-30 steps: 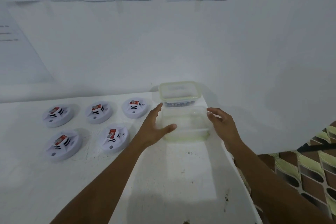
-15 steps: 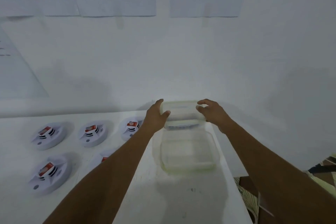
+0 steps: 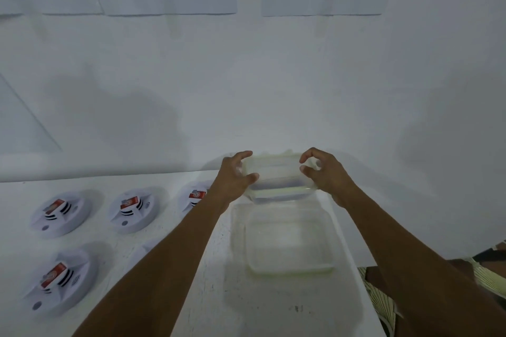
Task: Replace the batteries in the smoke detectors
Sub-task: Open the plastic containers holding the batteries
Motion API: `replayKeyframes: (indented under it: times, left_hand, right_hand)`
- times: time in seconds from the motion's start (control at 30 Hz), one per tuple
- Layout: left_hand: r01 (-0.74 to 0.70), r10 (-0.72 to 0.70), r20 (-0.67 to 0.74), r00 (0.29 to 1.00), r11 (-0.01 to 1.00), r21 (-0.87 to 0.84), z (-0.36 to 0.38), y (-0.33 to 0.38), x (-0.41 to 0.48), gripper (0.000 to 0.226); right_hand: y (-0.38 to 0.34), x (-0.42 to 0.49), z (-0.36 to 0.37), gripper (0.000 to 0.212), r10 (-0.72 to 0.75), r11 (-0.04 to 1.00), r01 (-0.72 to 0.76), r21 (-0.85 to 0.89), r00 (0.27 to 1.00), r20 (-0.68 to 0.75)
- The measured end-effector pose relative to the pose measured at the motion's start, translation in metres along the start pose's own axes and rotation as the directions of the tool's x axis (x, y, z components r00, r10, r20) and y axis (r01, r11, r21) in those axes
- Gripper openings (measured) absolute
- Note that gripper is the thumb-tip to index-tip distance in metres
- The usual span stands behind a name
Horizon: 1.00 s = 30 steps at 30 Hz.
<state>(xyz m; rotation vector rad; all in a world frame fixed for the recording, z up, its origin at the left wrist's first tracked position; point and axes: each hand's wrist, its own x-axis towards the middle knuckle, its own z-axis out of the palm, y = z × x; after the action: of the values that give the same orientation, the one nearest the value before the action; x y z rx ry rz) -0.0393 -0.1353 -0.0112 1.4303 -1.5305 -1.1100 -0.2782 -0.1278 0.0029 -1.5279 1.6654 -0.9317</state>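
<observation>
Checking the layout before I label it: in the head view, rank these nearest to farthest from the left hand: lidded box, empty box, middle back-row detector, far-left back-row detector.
1. Lidded box: gripped by the left hand.
2. Empty box: just in front of that hand.
3. Middle back-row detector: off to the left.
4. Far-left back-row detector: farthest left.

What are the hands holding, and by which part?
The lidded container: the left hand grips its left end, the right hand its right end.
</observation>
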Motion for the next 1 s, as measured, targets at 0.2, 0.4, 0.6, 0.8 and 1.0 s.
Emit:
replayKeyframes:
  times: [0.2,0.4,0.6,0.8,1.0]
  left_hand:
    - [-0.162,0.154,0.053,0.987,0.962,0.219,-0.004,0.003,0.0,0.036]
    - [-0.103,0.162,-0.122,0.979,0.916,0.387,-0.008,0.0,-0.008,0.052]
    - [-0.039,0.057,-0.049,0.997,0.945,0.324,-0.003,0.005,-0.007,0.049]
    - [-0.005,-0.003,0.041,0.999,0.983,0.184,0.004,0.014,0.006,0.044]
    - [0.157,-0.147,0.142,0.979,0.986,-0.059,0.003,0.02,0.017,0.045]
  right_hand:
    - [-0.003,-0.021,0.0,0.041,0.094,0.996,-0.093,0.011,0.993,-0.07]
    - [-0.014,-0.024,0.007,0.048,0.109,0.992,-0.111,0.057,0.993,0.038]
    - [-0.026,-0.014,0.021,0.042,0.139,0.975,-0.156,0.159,0.984,0.113]
    - [-0.019,-0.009,0.021,0.035,0.154,0.942,-0.208,0.262,0.965,0.212]
    - [-0.016,-0.009,0.024,0.027,0.098,0.986,-0.111,0.122,0.989,0.109]
